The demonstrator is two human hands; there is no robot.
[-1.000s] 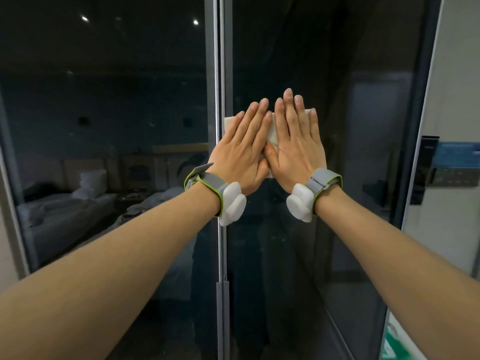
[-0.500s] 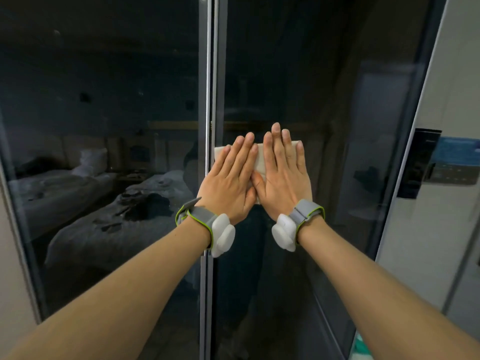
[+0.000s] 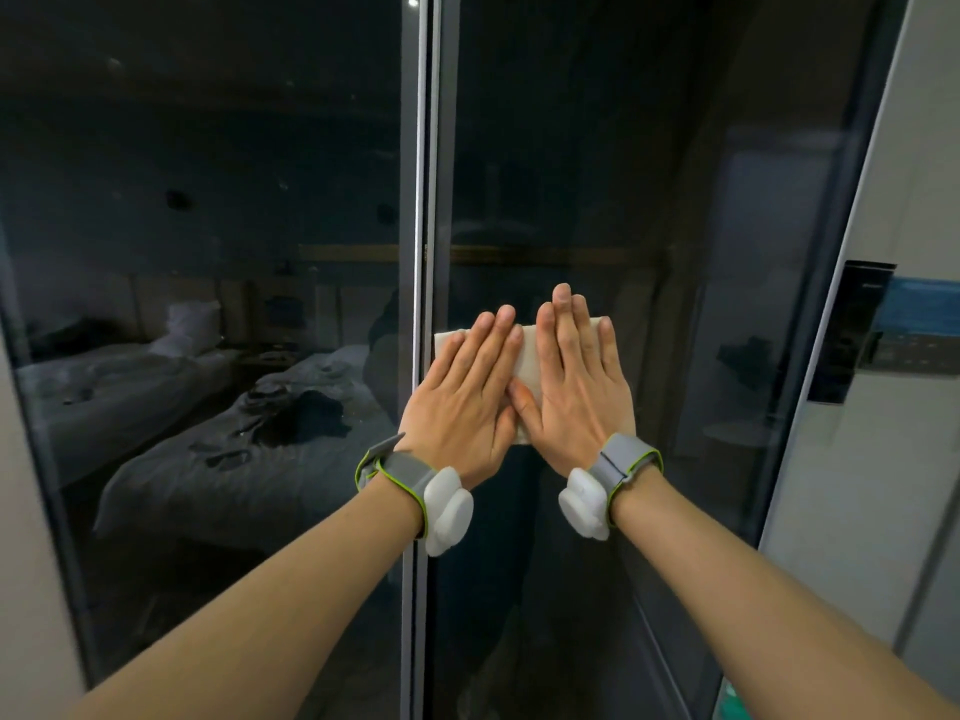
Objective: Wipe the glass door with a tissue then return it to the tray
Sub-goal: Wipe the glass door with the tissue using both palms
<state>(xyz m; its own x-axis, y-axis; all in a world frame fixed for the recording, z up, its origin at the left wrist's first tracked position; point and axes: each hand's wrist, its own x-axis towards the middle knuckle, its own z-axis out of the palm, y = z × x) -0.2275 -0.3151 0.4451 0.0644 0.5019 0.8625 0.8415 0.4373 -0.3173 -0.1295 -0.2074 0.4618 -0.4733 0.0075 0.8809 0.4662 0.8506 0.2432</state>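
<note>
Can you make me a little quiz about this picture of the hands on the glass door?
1. True or false: both hands lie flat on the tissue.
2. Which hand partly covers the door's grey frame strip? A. left hand B. right hand
3. Fill in: each wrist wears a grey band with a ___ device.

Key: 1 true; 2 A; 3 white

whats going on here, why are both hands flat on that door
A person is wiping a dark glass door with a folded white tissue. The left hand and right hand lie side by side, fingers spread flat, pressing the tissue against the pane just right of the centre frame. No tray is in view, so the return step is not yet done.
</note>
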